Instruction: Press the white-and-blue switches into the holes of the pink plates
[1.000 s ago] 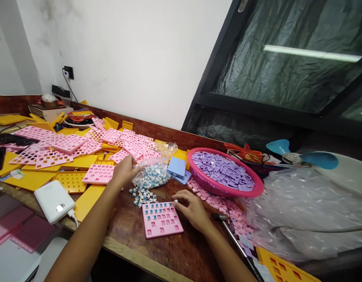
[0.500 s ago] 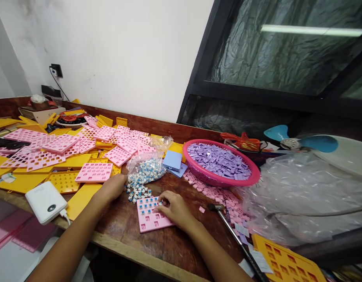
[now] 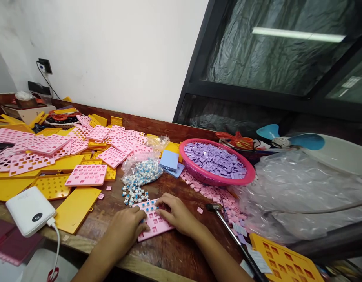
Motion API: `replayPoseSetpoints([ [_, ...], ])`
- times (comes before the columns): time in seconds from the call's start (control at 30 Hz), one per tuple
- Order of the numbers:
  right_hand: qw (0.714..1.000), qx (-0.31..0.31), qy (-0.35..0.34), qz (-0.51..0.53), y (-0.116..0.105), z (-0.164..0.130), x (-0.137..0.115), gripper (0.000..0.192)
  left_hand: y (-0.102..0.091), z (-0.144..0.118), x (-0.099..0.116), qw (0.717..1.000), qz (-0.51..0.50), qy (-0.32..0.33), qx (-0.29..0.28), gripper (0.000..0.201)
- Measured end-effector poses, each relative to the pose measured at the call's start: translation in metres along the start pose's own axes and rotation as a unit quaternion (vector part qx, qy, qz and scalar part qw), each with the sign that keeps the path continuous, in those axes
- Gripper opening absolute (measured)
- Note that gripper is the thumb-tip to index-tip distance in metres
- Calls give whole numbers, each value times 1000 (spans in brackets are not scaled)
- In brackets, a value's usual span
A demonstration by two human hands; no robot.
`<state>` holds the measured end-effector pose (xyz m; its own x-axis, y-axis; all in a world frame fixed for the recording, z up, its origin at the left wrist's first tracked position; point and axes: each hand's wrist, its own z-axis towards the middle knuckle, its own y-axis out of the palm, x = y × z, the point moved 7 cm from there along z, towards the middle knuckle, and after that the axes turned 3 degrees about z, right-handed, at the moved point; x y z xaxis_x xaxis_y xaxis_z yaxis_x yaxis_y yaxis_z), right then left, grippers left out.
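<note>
Pink keypad plate near table edge

Bare tabletop right of it, toward hammer. Left hand now off loose switches, at plate's left side; right hand stays upper right. Fingers curled both; pinch can't tell.

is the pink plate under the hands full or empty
Partly filled: the pink rectangular plastic plate holds blue-and-white switches in far holes; several nearer holes show bare.

Your brown wooden table carries a pink panel, loose blue-and-white pieces, a yellow panel and a hammer.
</note>
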<state>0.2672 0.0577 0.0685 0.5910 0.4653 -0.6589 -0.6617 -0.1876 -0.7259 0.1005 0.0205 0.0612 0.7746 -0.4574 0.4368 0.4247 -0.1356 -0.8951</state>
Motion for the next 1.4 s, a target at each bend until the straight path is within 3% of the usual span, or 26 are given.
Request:
replayPoseSetpoints([
  [0.17,1000,1,-11,-1,5,1,-8,8,8,0,-1,998,35,9,43,9],
  [0.4,999,8,-18,30,5,4,0,14,16,-2,-4,999,-20,-10,33,7],
  [0.63,999,21,-14,42,6,6,5,15,12,-4,3,998,22,9,51,13],
  [0.87,999,32,-27,-20,7,4,6,16,11,-10,12,995,31,35,90,20],
  [1.13,1000,22,-15,0,11,4,10,15,16,-10,13,993,85,40,78,17],
  [1.4,1000,12,-3,16,7,7,7,16,22,-11,8,990,79,28,113,18],
])
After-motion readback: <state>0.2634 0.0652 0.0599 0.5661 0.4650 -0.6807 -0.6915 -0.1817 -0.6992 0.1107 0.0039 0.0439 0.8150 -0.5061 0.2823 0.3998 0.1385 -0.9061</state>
